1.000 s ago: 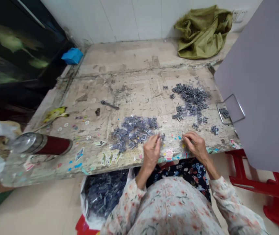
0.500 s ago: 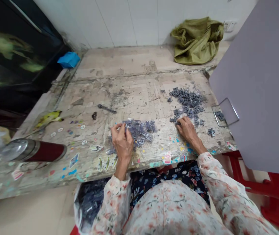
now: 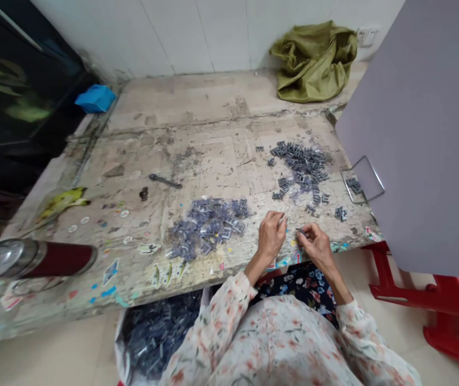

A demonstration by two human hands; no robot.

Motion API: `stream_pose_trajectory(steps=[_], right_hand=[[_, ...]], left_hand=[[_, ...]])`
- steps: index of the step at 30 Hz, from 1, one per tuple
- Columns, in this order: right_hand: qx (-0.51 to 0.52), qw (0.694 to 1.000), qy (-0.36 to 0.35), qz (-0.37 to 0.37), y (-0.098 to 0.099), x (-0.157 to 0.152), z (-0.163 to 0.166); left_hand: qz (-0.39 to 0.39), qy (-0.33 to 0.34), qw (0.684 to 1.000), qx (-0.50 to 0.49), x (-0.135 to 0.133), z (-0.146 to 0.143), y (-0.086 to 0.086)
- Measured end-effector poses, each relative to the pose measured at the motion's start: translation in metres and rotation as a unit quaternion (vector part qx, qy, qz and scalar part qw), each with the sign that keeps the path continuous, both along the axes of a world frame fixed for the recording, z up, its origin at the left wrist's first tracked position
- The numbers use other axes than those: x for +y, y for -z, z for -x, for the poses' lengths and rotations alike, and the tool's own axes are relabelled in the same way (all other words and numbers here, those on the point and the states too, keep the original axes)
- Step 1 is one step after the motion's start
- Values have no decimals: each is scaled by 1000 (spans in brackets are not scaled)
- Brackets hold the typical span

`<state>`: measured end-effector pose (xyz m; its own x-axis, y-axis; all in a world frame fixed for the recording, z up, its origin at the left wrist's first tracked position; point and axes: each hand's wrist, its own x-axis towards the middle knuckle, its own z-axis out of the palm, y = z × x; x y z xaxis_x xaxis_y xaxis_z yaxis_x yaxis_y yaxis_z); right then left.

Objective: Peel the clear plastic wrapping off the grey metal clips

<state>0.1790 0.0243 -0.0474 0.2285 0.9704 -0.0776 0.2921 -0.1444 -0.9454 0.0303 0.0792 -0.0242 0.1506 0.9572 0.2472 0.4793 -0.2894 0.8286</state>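
Observation:
My left hand (image 3: 272,236) is near the table's front edge, its thumb and forefinger pinched together on something too small to make out. Just right of it, my right hand (image 3: 316,244) grips a small dark grey plastic part (image 3: 301,231) between its fingertips. The two hands are close but apart. A heap of small clear plastic pieces (image 3: 209,222) lies to the left of my left hand. Beyond my right hand spreads a pile of dark grey plastic parts (image 3: 304,161), with some clear pieces among them.
A dark red flask (image 3: 66,259) lies at the table's left, near a banana peel (image 3: 64,203). A grey rod (image 3: 165,180) rests mid-table. An olive sack (image 3: 313,64) sits at the back. A grey panel (image 3: 418,139) with a wire handle borders the right. Below stands a filled bag (image 3: 120,343).
My left hand has left the clear pieces and moved right. My right hand has drawn back from the grey pile toward the front edge with a part. The view has shifted slightly.

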Motion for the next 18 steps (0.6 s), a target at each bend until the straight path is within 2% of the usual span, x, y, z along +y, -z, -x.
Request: stream_pose_trajectory(steps=[4, 6, 11, 15, 18], right_hand=[[73, 997, 18, -1, 3, -13, -2], [101, 995, 16, 8, 3, -18, -1], [120, 992, 31, 19, 2, -24, 2], [154, 987, 41, 25, -1, -22, 1], [196, 979, 51, 37, -7, -16, 2]], left_hand=[[5, -26, 992, 120, 40, -42, -1], [31, -30, 989, 142, 54, -60, 0], [120, -75, 990, -14, 71, -72, 6], [166, -86, 979, -86, 66, -53, 7], [211, -76, 960, -169, 49, -33, 5]])
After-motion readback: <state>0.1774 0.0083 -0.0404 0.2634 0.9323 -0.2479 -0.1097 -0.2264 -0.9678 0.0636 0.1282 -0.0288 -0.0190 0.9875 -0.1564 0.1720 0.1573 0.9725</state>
